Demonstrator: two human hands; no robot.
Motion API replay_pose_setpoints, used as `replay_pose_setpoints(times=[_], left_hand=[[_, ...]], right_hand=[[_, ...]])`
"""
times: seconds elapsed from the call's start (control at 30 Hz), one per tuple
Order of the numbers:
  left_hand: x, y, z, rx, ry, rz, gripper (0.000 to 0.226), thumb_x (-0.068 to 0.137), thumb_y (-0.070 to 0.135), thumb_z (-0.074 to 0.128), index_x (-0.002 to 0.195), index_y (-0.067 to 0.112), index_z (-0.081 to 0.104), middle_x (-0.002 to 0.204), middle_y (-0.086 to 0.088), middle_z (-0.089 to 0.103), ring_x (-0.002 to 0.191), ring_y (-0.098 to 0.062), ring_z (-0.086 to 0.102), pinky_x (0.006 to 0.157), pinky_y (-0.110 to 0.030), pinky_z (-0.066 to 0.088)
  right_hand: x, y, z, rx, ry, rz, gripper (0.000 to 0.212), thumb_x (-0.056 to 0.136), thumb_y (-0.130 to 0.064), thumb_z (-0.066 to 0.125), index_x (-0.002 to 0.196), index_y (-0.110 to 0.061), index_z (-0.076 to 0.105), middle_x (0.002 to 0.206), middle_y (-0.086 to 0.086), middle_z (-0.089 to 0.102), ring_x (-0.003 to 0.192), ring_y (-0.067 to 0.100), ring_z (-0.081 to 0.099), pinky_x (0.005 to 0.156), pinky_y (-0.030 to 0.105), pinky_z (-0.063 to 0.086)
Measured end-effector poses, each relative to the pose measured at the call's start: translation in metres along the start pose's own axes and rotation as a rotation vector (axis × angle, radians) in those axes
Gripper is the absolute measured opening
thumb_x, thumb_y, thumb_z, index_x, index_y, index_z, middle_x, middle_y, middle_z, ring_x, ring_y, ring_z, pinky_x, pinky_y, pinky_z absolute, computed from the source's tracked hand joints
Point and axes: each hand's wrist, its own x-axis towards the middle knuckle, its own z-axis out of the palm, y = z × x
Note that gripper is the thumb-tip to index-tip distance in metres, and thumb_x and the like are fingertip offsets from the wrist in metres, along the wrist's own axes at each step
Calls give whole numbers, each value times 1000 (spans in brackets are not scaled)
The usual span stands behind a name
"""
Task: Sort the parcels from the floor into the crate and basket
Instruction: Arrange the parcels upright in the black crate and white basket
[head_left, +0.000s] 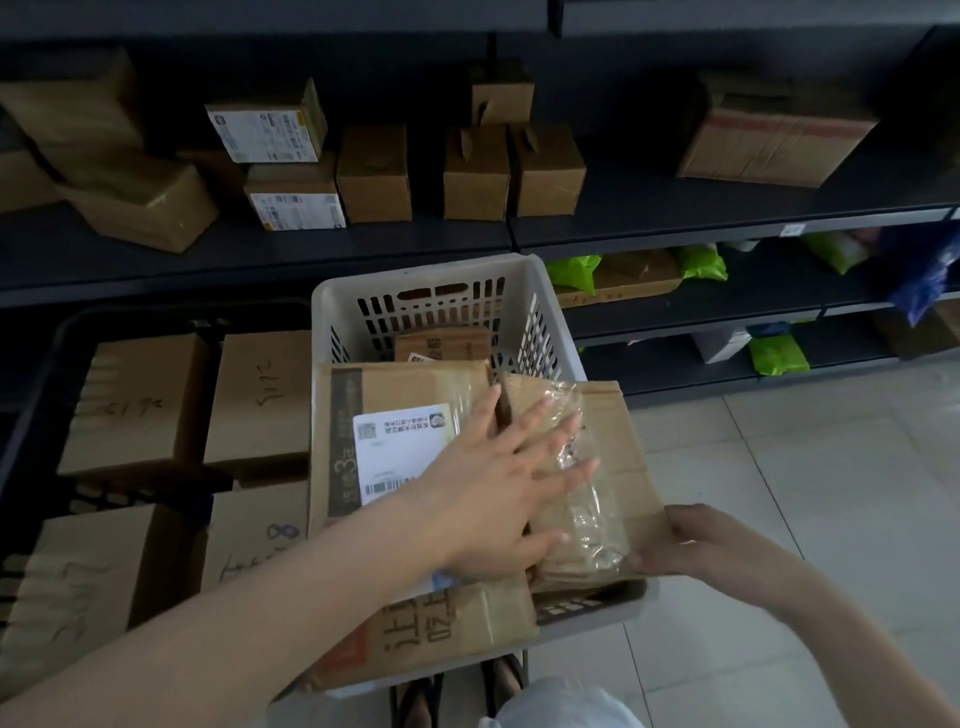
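A white slotted basket stands in front of me, filled with cardboard parcels. A large flat parcel with a white shipping label lies in it. On the basket's right side rests a taped brown parcel, sticking out over the rim. My left hand lies flat with spread fingers across both parcels. My right hand grips the taped parcel's near right corner. A black crate on the left holds several brown boxes with handwritten marks.
Dark metal shelving runs across the back with many cardboard boxes on top and green and blue bags on lower shelves at right. Pale tiled floor lies to the right. Another printed parcel leans at the basket's near end.
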Motion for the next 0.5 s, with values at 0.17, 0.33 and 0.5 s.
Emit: replay_pose_setpoints(times=[0.17,0.33,0.5], left_hand=[[-4,8,4,-6,-67,-5,63,94,61,16,150,36,-1,160,2,-10,145,-23,-20,105,-62,-25],[1,7,-3,5,-71,-2,67,94,61,18,152,30,3,161,-4,-3,147,-28,-10,105,-64,-23],[5,-11,-13,-57,-39,76,66,93,60,27,151,29,16,152,-4,29,136,-25,21,113,-51,2]], right_hand=[[15,-31,-36,-533,-194,19,13,84,-51,62,75,-42,63,80,-22,66,82,-3,61,75,14,43],[67,-98,-42,-715,261,-190,28,91,-38,55,97,-13,65,96,3,64,90,19,60,66,23,42],[142,-145,-6,-894,363,-464,62,96,-37,46,150,-15,24,156,13,24,142,29,28,115,41,29]])
